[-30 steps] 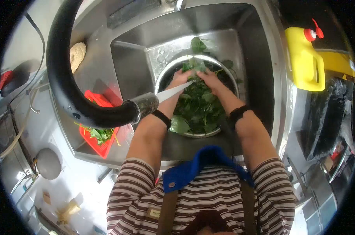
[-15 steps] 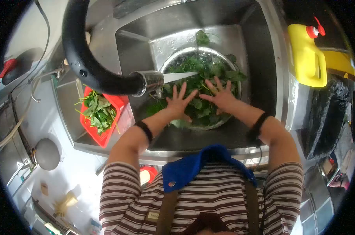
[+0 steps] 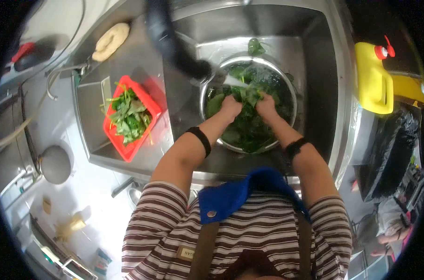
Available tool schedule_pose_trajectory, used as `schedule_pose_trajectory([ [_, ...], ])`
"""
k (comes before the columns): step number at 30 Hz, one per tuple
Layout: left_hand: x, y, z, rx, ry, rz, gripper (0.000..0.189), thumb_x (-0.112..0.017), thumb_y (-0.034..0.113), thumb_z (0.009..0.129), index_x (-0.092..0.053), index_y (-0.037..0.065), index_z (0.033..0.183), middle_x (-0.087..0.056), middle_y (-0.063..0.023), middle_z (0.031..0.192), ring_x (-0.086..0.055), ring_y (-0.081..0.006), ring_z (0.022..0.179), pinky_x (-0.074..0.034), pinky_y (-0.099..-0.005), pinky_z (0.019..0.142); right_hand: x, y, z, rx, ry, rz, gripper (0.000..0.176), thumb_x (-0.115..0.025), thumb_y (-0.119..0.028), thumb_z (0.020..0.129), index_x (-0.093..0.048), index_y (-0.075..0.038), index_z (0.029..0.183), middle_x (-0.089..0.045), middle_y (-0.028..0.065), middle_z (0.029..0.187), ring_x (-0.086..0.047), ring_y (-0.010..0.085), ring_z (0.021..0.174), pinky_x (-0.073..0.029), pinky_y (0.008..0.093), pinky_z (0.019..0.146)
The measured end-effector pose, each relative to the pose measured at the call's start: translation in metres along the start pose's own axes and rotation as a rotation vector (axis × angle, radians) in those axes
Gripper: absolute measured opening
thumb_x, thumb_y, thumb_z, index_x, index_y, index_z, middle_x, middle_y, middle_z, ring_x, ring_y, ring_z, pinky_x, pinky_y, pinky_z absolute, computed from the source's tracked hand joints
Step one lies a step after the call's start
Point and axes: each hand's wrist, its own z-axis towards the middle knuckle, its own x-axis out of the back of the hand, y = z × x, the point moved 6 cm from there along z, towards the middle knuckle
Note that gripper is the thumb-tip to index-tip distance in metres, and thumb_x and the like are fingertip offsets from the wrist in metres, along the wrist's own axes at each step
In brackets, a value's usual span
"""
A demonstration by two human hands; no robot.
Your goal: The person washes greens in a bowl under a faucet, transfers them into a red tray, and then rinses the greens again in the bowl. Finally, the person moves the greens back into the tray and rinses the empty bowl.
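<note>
Spread a moment ago, the left hand (image 3: 231,108) and right hand (image 3: 266,105) now clench greens (image 3: 252,95) in the bowl (image 3: 203,103) — so that bunch meets the water (image 3: 235,81) falling into the bowl.

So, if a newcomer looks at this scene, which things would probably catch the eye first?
Probably the leafy greens in the round metal bowl in the sink, where the left hand and right hand grip leaves beside running water. Next, the red basket of greens left of the basin, and the yellow jug with a red cap at the right.
</note>
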Motion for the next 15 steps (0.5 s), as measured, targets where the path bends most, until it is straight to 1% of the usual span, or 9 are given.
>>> schedule_pose_trajectory([
  [2, 0.004, -0.001, -0.016, 0.122, -0.049, -0.309, 0.029, -0.065, 0.008, 0.066, -0.062, 0.001, 0.094, -0.062, -0.0165, 0.096, -0.06, -0.0292, 0.088, -0.047, -0.0377, 0.073, 0.01, -0.025, -0.016, 0.139, 0.05, -0.04, 0.04, -0.055, -0.003, 0.073, -0.056, -0.002, 0.113, -0.063, 0.0134, 0.084, -0.059, 0.0215, 0.07, -0.046, 0.0327, 0.062],
  [4, 0.033, 0.068, -0.088, -0.007, -0.103, -0.472, 0.027, -0.059, -0.001, 0.071, -0.061, 0.0, 0.098, -0.063, -0.0115, 0.089, -0.061, -0.0183, 0.074, -0.048, -0.0308, 0.061, 0.028, -0.075, -0.054, 0.238, 0.071, -0.117, 0.039, -0.056, -0.002, 0.071, -0.057, -0.001, 0.11, -0.063, 0.0147, 0.086, -0.059, 0.0213, 0.073, -0.047, 0.0322, 0.065],
  [6, 0.045, 0.087, -0.122, 0.015, -0.23, -0.674, 0.025, -0.056, -0.004, 0.072, -0.06, -0.002, 0.097, -0.063, -0.0129, 0.086, -0.06, -0.0182, 0.069, -0.047, -0.0306, 0.06, 0.038, -0.135, -0.108, 0.407, 0.071, -0.132, 0.037, -0.056, 0.0, 0.069, -0.056, 0.002, 0.106, -0.063, 0.0165, 0.085, -0.06, 0.0211, 0.075, -0.047, 0.0311, 0.067],
  [7, 0.05, 0.082, -0.126, 0.03, -0.193, -0.639, 0.027, -0.055, -0.005, 0.071, -0.059, -0.002, 0.098, -0.062, -0.0125, 0.085, -0.059, -0.019, 0.07, -0.047, -0.0307, 0.061, 0.038, -0.153, -0.128, 0.456, -0.005, 0.025, 0.035, -0.054, 0.004, 0.068, -0.056, 0.004, 0.102, -0.063, 0.015, 0.088, -0.059, 0.0206, 0.077, -0.046, 0.0301, 0.069],
  [8, 0.055, 0.078, -0.128, 0.044, -0.15, -0.606, 0.028, -0.054, -0.006, 0.071, -0.059, -0.001, 0.099, -0.062, -0.0121, 0.085, -0.059, -0.0198, 0.07, -0.047, -0.0308, 0.062, 0.042, -0.156, -0.133, 0.426, 0.047, -0.19, 0.034, -0.051, 0.007, 0.069, -0.055, 0.005, 0.103, -0.062, 0.0128, 0.09, -0.058, 0.019, 0.076, -0.045, 0.0291, 0.069],
  [9, 0.062, 0.081, -0.135, -0.022, -0.114, -0.57, 0.032, -0.05, -0.008, 0.072, -0.058, -0.001, 0.102, -0.062, -0.0117, 0.085, -0.058, -0.0214, 0.075, -0.047, -0.0309, 0.066, 0.036, -0.174, -0.159, 0.354, 0.051, -0.054, 0.031, -0.05, 0.007, 0.071, -0.055, 0.005, 0.102, -0.062, 0.0107, 0.09, -0.056, 0.0178, 0.075, -0.045, 0.0287, 0.068],
  [10, 0.069, 0.08, -0.138, -0.098, -0.074, -0.471, 0.031, -0.049, -0.008, 0.073, -0.058, 0.0, 0.103, -0.062, -0.0122, 0.088, -0.058, -0.0216, 0.081, -0.046, -0.0314, 0.07, 0.028, -0.186, -0.174, 0.417, 0.042, -0.008, 0.03, -0.05, 0.007, 0.072, -0.056, 0.005, 0.101, -0.062, 0.0106, 0.089, -0.056, 0.0175, 0.075, -0.044, 0.0287, 0.067],
  [12, 0.075, 0.072, -0.139, -0.136, -0.164, -0.642, 0.028, -0.05, -0.007, 0.074, -0.059, -0.001, 0.1, -0.062, -0.0135, 0.092, -0.058, -0.0209, 0.085, -0.046, -0.0313, 0.072, 0.017, -0.204, -0.196, 0.526, 0.031, 0.09, 0.028, -0.05, 0.006, 0.073, -0.056, 0.004, 0.101, -0.062, 0.0104, 0.087, -0.056, 0.0169, 0.074, -0.044, 0.0288, 0.066],
  [15, 0.119, 0.085, -0.165, -0.318, -0.165, -0.75, 0.026, -0.051, -0.007, 0.076, -0.061, 0.0, 0.098, -0.063, -0.0131, 0.093, -0.058, -0.0206, 0.083, -0.047, -0.0309, 0.071, -0.004, -0.233, -0.22, 0.549, 0.042, -0.031, 0.028, -0.049, 0.006, 0.074, -0.056, 0.004, 0.101, -0.062, 0.0102, 0.086, -0.056, 0.0163, 0.076, -0.044, 0.0282, 0.068],
])
